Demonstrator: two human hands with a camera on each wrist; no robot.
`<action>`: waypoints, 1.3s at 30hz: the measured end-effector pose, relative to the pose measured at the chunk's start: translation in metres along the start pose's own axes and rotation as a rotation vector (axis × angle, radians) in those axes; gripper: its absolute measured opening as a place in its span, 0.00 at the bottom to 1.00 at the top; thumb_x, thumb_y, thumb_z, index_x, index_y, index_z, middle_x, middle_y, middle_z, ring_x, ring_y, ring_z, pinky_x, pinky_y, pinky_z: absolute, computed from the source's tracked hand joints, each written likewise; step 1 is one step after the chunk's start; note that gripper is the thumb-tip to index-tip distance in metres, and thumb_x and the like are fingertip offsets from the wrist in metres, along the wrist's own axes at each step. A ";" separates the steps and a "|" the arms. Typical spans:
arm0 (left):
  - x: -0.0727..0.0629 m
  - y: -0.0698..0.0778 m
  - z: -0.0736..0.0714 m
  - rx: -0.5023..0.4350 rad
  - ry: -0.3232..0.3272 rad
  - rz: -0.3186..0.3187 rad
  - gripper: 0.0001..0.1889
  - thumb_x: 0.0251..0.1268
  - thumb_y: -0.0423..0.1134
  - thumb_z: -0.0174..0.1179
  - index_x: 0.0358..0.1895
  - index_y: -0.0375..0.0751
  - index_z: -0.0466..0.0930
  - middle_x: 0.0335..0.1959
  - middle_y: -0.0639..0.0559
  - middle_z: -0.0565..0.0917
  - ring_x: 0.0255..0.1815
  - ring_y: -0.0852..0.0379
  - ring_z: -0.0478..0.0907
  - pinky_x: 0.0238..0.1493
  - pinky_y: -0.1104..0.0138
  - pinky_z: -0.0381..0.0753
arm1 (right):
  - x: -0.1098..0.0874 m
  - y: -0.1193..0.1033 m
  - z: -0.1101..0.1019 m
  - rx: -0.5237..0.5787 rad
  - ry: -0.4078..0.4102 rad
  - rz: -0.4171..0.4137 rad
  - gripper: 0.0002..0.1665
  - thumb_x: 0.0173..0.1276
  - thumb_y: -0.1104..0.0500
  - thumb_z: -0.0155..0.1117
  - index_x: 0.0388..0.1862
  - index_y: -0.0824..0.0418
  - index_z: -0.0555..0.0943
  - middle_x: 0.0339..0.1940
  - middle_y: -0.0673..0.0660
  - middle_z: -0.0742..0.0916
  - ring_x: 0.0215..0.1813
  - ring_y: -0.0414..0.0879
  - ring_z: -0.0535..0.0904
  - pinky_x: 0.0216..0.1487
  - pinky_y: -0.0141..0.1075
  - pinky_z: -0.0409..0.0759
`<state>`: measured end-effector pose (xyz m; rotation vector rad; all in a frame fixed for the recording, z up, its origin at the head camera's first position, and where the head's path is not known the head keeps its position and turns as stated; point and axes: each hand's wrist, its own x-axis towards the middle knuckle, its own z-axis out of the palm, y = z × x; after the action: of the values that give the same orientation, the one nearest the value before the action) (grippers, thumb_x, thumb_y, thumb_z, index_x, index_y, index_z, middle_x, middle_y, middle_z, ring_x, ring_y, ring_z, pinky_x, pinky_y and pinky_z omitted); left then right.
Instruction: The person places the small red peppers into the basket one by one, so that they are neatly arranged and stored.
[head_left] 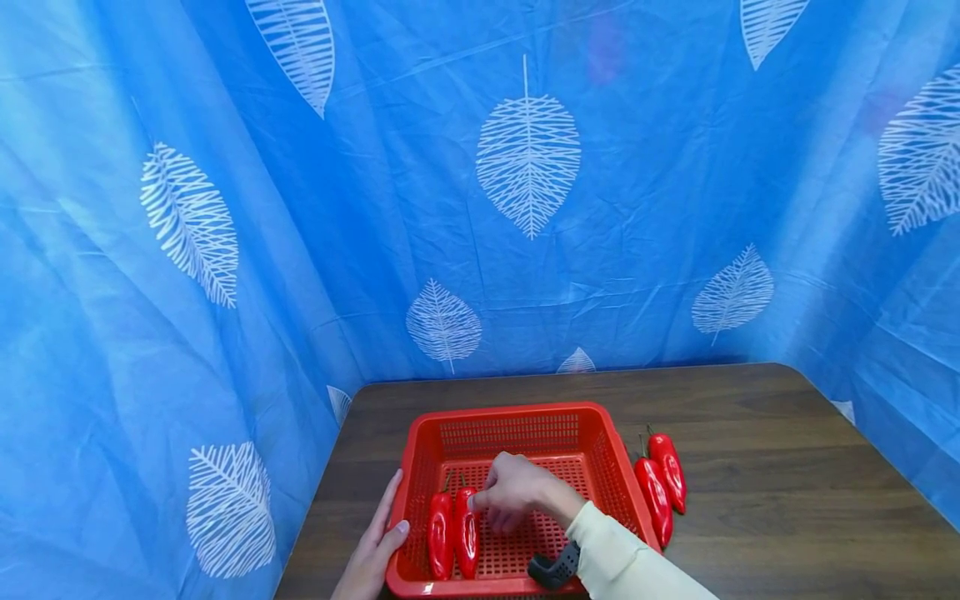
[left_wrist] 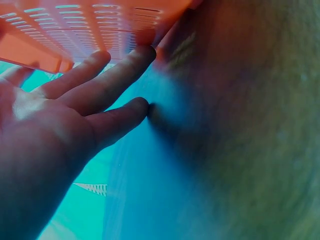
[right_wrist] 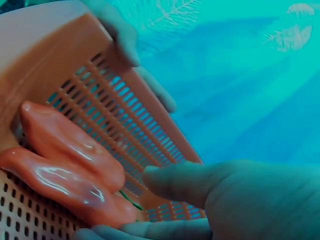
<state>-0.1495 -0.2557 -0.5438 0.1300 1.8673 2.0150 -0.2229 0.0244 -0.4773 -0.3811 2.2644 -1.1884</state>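
A red plastic basket (head_left: 517, 410) with slotted walls stands on the table. My left hand (head_left: 372, 546) holds its left side, the thumb over the rim and the fingers along the outer wall; in the left wrist view those fingers (left_wrist: 107, 87) lie fairly straight. Two glossy red peppers with green stems, the left pepper (head_left: 440, 533) and the right pepper (head_left: 467, 533), lie side by side inside. Just right of them, my right hand (head_left: 517, 492) reaches into the basket. Its thumb (right_wrist: 175, 182) and fingers are apart near the stem end of the closer pepper (right_wrist: 65, 182).
Two more red peppers, one nearer (head_left: 654, 500) and one farther (head_left: 667, 471), lie on the wooden table (head_left: 787, 475) against the basket's right side. A blue curtain (head_left: 525, 292) with white leaf prints surrounds the table. A dark band (head_left: 555, 568) is on the right wrist.
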 end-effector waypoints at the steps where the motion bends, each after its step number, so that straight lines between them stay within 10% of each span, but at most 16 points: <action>1: 0.000 0.000 0.000 -0.002 -0.002 0.002 0.44 0.89 0.47 0.50 0.92 0.61 0.29 0.91 0.29 0.38 0.82 0.30 0.69 0.66 0.41 0.86 | -0.001 0.000 -0.002 0.011 -0.010 -0.008 0.16 0.74 0.54 0.77 0.31 0.66 0.92 0.26 0.61 0.93 0.31 0.59 0.94 0.35 0.48 0.95; 17: 0.001 -0.001 0.001 -0.016 -0.006 -0.013 0.44 0.89 0.48 0.50 0.92 0.62 0.29 0.91 0.29 0.39 0.82 0.31 0.70 0.65 0.40 0.86 | -0.026 0.021 -0.056 0.204 -0.145 -0.033 0.17 0.78 0.54 0.72 0.51 0.69 0.92 0.45 0.69 0.94 0.49 0.65 0.94 0.49 0.52 0.95; 39: -0.001 -0.001 0.001 -0.009 -0.008 0.015 0.44 0.90 0.48 0.50 0.92 0.62 0.29 0.91 0.28 0.39 0.80 0.35 0.73 0.66 0.42 0.86 | -0.088 0.083 -0.152 0.393 -0.079 -0.124 0.24 0.83 0.54 0.67 0.66 0.72 0.85 0.57 0.69 0.92 0.60 0.64 0.91 0.62 0.53 0.91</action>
<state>-0.1484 -0.2551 -0.5448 0.1501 1.8569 2.0298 -0.2404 0.2149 -0.4461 -0.4096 1.9046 -1.6119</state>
